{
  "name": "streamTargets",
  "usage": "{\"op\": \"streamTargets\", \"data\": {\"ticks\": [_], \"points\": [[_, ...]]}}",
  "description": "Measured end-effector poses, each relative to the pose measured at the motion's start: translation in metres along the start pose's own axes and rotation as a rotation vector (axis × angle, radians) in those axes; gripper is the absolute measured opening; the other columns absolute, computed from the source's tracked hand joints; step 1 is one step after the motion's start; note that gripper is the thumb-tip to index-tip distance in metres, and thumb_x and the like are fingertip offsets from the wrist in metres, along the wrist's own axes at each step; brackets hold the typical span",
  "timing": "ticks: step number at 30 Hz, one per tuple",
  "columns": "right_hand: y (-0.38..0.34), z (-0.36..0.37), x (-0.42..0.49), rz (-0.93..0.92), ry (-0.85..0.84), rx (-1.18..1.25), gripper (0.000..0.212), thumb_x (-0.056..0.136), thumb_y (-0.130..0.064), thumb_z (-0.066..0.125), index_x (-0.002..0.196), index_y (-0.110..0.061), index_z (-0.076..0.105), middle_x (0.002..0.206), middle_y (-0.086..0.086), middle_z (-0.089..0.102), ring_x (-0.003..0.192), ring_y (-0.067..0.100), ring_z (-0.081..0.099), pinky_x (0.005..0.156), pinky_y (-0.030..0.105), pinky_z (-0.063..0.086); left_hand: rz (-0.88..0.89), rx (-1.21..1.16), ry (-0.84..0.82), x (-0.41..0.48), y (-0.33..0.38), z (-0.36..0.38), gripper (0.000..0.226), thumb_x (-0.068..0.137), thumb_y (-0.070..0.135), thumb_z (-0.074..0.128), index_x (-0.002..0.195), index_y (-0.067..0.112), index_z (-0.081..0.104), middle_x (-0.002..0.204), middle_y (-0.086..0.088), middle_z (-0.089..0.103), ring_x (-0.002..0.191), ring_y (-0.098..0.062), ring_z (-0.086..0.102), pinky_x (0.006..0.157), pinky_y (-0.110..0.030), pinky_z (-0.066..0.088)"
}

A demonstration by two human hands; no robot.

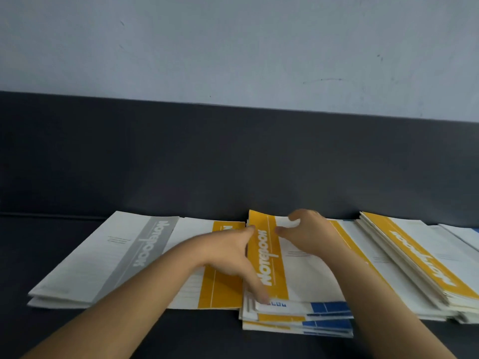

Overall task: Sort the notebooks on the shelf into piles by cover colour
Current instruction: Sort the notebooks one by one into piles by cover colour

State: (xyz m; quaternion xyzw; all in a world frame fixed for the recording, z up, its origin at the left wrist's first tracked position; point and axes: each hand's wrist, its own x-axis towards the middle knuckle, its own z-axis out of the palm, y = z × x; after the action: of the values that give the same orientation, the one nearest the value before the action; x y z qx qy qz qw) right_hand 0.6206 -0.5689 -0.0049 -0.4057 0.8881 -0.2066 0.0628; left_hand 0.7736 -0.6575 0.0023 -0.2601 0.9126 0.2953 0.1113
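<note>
The dark shelf in front of me carries a row of notebooks along its back. Far left lies a grey-banded pile, two deep as far as I can tell. Touching its right side, a single yellow-banded notebook lies flat. Next comes the middle stack, yellow and blue edges showing at its near end, with a yellow top notebook. To the right a fanned yellow stack leans over it, then more white covers at the edge.
</note>
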Motion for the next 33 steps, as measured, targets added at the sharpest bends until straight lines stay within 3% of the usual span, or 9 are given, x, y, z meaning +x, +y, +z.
{"op": "streamTargets", "data": {"ticks": [6,9,12,15,18,21,24,29,33], "points": [[-0.007,0.01,-0.005,-0.076,-0.039,0.014,0.052,0.091,-0.043,0.056,0.136,-0.017,0.047,0.134,0.004,0.053,0.112,0.021,0.054,0.079,0.024,0.042,-0.016,-0.001,0.011,-0.018,-0.008,-0.021,0.124,0.06,0.031,0.092,0.153,0.033,0.011,0.141,0.013,0.047,0.128,-0.011,0.048,0.106,-0.033,0.044],[-0.009,0.013,-0.007,-0.166,-0.03,-0.051,0.052,0.089,-0.046,0.058,0.134,-0.022,0.047,0.137,0.002,0.05,0.116,0.021,0.052,0.09,0.031,0.046,-0.016,-0.088,0.003,-0.022,-0.02,-0.032,0.116,0.062,0.017,0.091,0.152,0.023,0.02,0.118,0.005,0.068,0.106,-0.009,0.065,0.103,-0.037,0.047],[-0.012,0.01,-0.014,-0.357,-0.104,0.02,0.069,0.083,-0.054,0.062,0.142,-0.038,0.032,0.155,-0.006,0.025,0.145,0.02,0.016,0.117,0.047,0.017,0.044,-0.204,-0.02,-0.033,-0.031,-0.049,0.09,0.071,0.003,0.082,0.147,0.01,0.035,0.105,-0.004,0.074,0.094,-0.012,0.071,0.091,-0.029,0.053],[-0.017,0.003,-0.018,-0.541,-0.029,0.039,0.083,0.08,-0.06,0.063,0.145,-0.049,0.013,0.16,-0.012,0.005,0.147,0.013,-0.011,0.117,0.047,-0.01,0.187,-0.248,-0.004,-0.046,-0.038,-0.063,0.042,0.081,-0.002,0.072,0.121,0.008,0.065,0.107,-0.008,0.074,0.099,-0.021,0.07,0.086,-0.029,0.055],[-0.024,-0.007,-0.015,-0.644,0.183,-0.008,0.085,0.068,-0.074,0.052,0.142,-0.054,0.016,0.158,-0.014,0.006,0.146,0.012,-0.015,0.113,0.044,-0.018,0.242,-0.35,0.212,-0.048,-0.043,-0.07,0.018,0.088,0.008,0.066,0.104,0.01,0.074,0.104,-0.009,0.074,0.099,-0.025,0.068,0.095,-0.037,0.049],[-0.036,-0.014,-0.013,-0.54,0.189,-0.018,0.055,0.074,-0.07,0.056,0.116,-0.035,0.046,0.124,-0.014,0.05,0.132,0.017,0.035,0.118,0.044,0.008,0.284,-0.583,0.498,-0.037,-0.046,-0.066,0.009,0.085,0.012,0.07,0.091,0.013,0.076,0.093,-0.012,0.074,0.086,-0.021,0.066,0.094,-0.044,0.05],[-0.04,-0.011,-0.014,-0.387,0.101,0.055,0.036,0.082,-0.06,0.059,0.087,-0.025,0.055,0.081,-0.008,0.061,0.078,0.013,0.06,0.077,0.037,0.052,0.234,-0.627,0.672,-0.024,-0.048,-0.061,0.011,0.084,0.018,0.074,0.094,0.013,0.073,0.088,-0.009,0.075,0.078,-0.019,0.066,0.089,-0.047,0.053],[-0.037,-0.012,-0.015,-0.149,0.055,0.54,0.036,0.09,-0.044,0.059,0.081,-0.009,0.06,0.07,0.003,0.062,0.062,0.015,0.058,0.06,0.03,0.049,0.069,-0.63,0.374,-0.026,-0.052,-0.06,0.048,0.067,0.016,0.088,0.111,0.014,0.068,0.101,-0.001,0.076,0.096,-0.018,0.072,0.086,-0.034,0.056],[-0.044,0.005,-0.022,0.021,-0.169,0.865,0.019,0.096,-0.025,0.055,0.094,-0.007,0.061,0.088,0.005,0.07,0.076,0.018,0.067,0.072,0.034,0.056,-0.001,-0.913,0.744,-0.018,-0.062,-0.063,0.062,0.062,-0.004,0.085,0.118,0.012,0.063,0.107,-0.007,0.069,0.093,-0.021,0.069,0.072,-0.031,0.056]]}}
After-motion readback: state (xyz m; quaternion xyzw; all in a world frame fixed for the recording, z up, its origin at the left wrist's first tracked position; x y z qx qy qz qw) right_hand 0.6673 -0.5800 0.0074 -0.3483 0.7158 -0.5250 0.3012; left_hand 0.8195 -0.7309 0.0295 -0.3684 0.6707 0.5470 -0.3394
